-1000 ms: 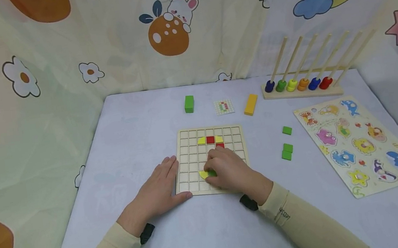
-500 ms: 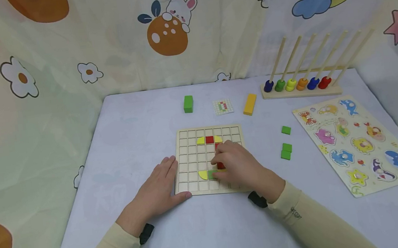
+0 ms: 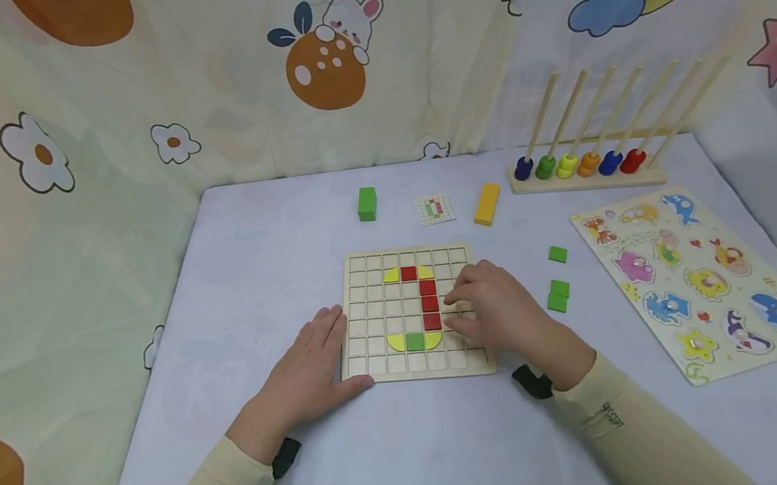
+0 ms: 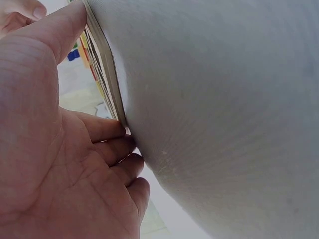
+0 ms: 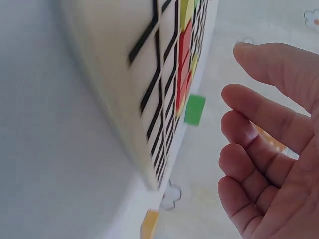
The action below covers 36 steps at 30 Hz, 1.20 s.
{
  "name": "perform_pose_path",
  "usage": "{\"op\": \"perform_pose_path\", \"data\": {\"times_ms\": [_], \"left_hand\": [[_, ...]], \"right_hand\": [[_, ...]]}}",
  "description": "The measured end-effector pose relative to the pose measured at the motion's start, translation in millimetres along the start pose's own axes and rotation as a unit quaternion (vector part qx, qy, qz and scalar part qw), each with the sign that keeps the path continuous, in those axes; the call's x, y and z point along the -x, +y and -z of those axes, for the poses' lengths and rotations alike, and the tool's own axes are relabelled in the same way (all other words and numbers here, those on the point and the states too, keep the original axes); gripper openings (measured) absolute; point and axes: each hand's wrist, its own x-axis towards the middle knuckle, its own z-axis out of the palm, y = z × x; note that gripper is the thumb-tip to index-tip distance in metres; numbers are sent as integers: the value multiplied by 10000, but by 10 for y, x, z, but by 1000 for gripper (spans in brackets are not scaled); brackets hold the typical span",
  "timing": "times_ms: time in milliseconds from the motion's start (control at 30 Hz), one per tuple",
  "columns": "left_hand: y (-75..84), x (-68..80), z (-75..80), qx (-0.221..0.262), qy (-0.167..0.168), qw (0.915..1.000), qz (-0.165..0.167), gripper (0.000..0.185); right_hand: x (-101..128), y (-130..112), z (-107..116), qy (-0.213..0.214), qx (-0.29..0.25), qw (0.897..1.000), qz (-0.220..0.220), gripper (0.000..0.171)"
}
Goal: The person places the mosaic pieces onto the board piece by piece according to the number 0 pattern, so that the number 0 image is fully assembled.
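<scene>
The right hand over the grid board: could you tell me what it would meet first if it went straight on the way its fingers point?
Probably the column of red tiles on the grid board; the right hand points left.

Counted: one wooden grid board (image 3: 368,311); four red square tiles (image 3: 429,303); four yellow quarter-round tiles (image 3: 397,343); one green square tile (image 3: 414,341); three loose green square tiles (image 3: 559,288).

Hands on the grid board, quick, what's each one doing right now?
Left hand: open, fingers straight against the grid board's left edge.
Right hand: open, holding nothing, over the board.
</scene>
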Motion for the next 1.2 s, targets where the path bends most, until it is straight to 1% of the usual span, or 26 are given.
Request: {"op": "perform_pose_path", "data": {"times_ms": [167,333,500,700,933,1200], "left_hand": [[-14,-2,-11,-30,-70,10000,64,108],[-22,4,-8,-35,-97,9999,57,109],[-21,5,-3,-20,-39,10000,-5,108],[-11,11,0,-29,-17,10000,-35,106],[6,13,13,-40,-86,10000,17,107],[-11,-4,-5,-75,-52,10000,-22,107]], "right_hand": [[43,170,109,28,-37,9996,-274,28],[74,330,234,40,-49,9986,-525,29],[97,490,332,91,-47,9978,-648,29],[102,663,368,206,-27,9971,-729,28],[129,833,398,114,-23,9957,-924,28],[148,1003,505,-53,57,9930,-1181,31]]}}
